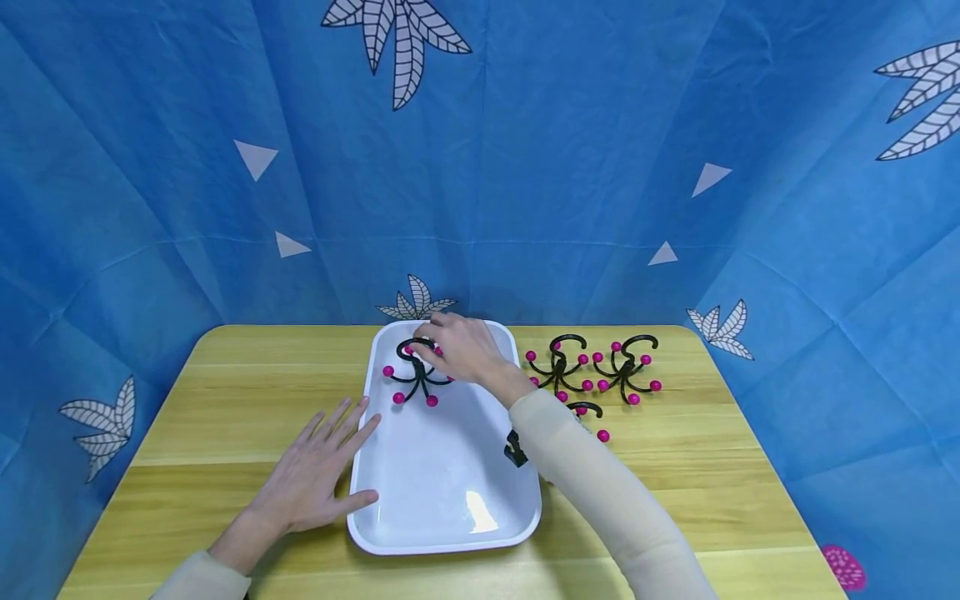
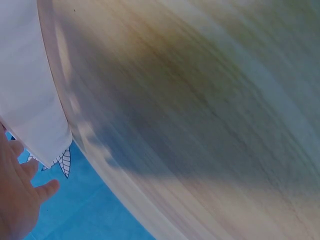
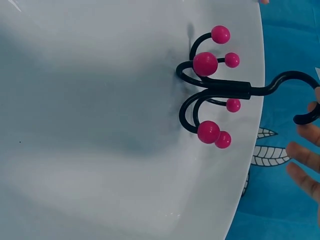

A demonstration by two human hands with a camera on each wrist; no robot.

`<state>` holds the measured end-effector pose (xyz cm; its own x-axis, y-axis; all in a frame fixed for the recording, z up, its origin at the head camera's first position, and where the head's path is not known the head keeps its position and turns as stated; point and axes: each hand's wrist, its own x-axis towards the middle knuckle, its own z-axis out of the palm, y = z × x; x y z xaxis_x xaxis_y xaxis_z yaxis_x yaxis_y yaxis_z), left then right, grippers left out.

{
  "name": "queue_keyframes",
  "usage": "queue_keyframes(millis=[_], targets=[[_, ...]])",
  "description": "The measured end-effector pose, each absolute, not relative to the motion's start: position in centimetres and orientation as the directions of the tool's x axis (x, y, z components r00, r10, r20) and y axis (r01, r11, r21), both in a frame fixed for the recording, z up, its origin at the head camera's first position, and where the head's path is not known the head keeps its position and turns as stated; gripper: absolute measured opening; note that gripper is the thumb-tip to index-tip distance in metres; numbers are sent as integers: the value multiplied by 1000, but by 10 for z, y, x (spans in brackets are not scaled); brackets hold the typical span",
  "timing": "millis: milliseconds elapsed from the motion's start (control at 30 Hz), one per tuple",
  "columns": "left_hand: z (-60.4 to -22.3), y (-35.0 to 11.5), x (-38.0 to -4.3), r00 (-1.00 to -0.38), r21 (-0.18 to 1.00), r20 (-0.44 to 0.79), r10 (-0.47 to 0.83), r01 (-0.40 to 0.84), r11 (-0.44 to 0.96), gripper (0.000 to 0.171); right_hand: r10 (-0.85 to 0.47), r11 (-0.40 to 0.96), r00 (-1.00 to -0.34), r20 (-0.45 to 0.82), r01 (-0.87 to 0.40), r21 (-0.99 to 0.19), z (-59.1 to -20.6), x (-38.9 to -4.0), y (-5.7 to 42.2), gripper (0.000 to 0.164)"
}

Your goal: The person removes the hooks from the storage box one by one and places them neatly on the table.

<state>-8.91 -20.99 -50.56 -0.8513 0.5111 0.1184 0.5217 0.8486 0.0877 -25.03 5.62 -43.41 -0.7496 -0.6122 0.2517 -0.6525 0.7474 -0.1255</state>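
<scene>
In the head view my right hand (image 1: 468, 350) reaches over the far end of a white tray (image 1: 442, 467). Its fingertips pinch the curved top of a black multi-arm hanging hook (image 1: 418, 371) with pink ball tips. In the right wrist view that hook (image 3: 227, 90) has its ball-tipped arms over the white surface, and some of the fingers (image 3: 305, 155) are spread beside its curved end. My left hand (image 1: 315, 475), fingers spread, lies at the tray's left rim. The left wrist view catches only part of the left hand (image 2: 20, 195) near the tray's side (image 2: 30, 75).
Right of the tray, similar hooks lie on the wooden table (image 1: 247, 375): one hook (image 1: 558, 367), another hook (image 1: 626, 371) and a third hook (image 1: 585, 408) partly hidden by my right sleeve (image 1: 600, 492). A black buckle-like piece (image 1: 515, 450) shows beside the sleeve. Blue patterned cloth (image 1: 480, 183) surrounds the table.
</scene>
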Motion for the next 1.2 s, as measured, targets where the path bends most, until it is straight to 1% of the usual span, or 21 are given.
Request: queue_keyframes(millis=[167,433,767,967,1200], targets=[[-507,-210,-89,-844,82,147,516,531,844,102,-626,732,-730,275,-671,-118,-434,-248,57,26],[-509,-211,-90,-830,77,188,526,546,834,101,-636,702,-710,303,-695,-157,-433,-243,61,21],[-506,-211,-90,-848,81,129,514,525,847,101,-636,682,-665,391,-722,-117,-431,-234,69,20],[-507,-211,-90,-841,77,153,518,533,842,101,-624,687,-668,406,-716,-124,-428,-226,74,19],[-507,-211,-90,-848,78,123,516,526,847,101,-610,696,-679,408,-705,-132,-424,-217,77,19]])
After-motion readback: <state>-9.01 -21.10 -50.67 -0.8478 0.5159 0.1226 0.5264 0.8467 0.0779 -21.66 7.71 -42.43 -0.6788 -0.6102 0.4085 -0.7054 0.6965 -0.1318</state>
